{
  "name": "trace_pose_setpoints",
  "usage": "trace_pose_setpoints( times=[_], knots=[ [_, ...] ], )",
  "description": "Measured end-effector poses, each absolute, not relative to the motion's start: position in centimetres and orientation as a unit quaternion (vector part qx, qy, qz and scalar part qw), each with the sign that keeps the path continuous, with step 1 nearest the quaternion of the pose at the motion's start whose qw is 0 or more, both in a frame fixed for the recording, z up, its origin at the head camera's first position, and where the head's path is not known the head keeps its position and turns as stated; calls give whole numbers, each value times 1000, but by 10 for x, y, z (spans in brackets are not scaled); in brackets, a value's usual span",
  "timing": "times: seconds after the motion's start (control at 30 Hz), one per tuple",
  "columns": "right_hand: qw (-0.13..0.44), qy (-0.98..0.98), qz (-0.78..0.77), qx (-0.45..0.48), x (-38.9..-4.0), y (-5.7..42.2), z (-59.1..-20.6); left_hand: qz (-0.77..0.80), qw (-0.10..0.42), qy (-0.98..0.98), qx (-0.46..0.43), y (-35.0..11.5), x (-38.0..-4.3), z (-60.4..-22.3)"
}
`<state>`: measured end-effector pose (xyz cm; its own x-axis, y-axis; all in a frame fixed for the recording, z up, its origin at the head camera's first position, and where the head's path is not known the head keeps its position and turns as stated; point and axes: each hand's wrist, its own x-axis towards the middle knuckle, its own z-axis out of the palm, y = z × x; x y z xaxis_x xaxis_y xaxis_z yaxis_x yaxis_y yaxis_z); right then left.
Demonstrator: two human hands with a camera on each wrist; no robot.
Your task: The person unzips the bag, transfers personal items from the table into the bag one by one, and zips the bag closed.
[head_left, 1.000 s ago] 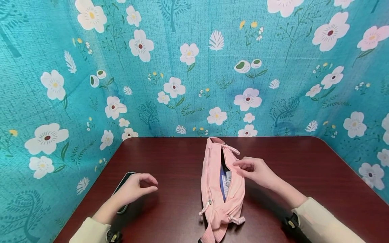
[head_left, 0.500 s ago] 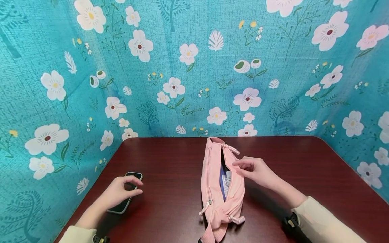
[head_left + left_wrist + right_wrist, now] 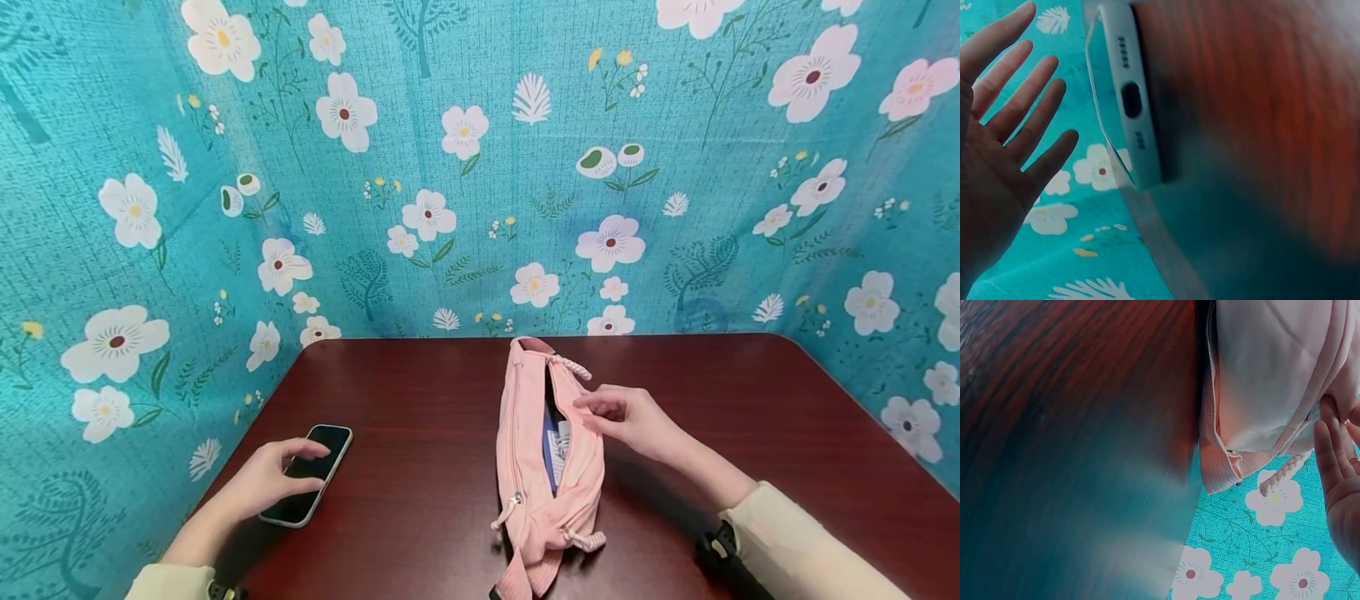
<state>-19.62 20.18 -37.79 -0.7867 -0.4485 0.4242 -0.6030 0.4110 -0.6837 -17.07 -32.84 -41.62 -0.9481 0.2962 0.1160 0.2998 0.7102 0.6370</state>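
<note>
A pink bag [image 3: 525, 433] lies lengthwise on the table, its right zip pocket gaping. Inside the pocket show a blue item with a white label [image 3: 553, 450] and a small whitish object. My right hand [image 3: 637, 421] pinches the fabric at the right edge of that opening; the right wrist view has the same hand [image 3: 1341, 469] with its fingertips on the bag [image 3: 1272, 375]. On the left, a smartphone [image 3: 303, 504] in a pale case lies flat, screen up. Above it hovers my left hand [image 3: 262, 479], fingers spread and apart from the phone [image 3: 1138, 125] in the left wrist view.
The dark red-brown table [image 3: 420, 417] extends between phone and bag and on to the right. A turquoise flowered cloth [image 3: 480, 250] hangs behind and along both sides. Braided zip pulls [image 3: 585, 542] and a strap [image 3: 517, 579] trail at the bag's near end.
My left hand has moved left and slightly down, from the phone's right side to over it, uncovering more of the phone. My right hand and the bag have stayed put.
</note>
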Motion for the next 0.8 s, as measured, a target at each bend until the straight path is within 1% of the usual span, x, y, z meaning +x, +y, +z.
trace_pose_setpoints(
  times=[0.4, 0.8],
  knots=[
    [83, -837, 442, 312, -196, 201, -377, -329, -36, -935, -128, -341, -170, -424],
    [79, -839, 442, 307, -196, 201, -377, -306, -42, -943, -125, -343, -175, -429]
  ],
)
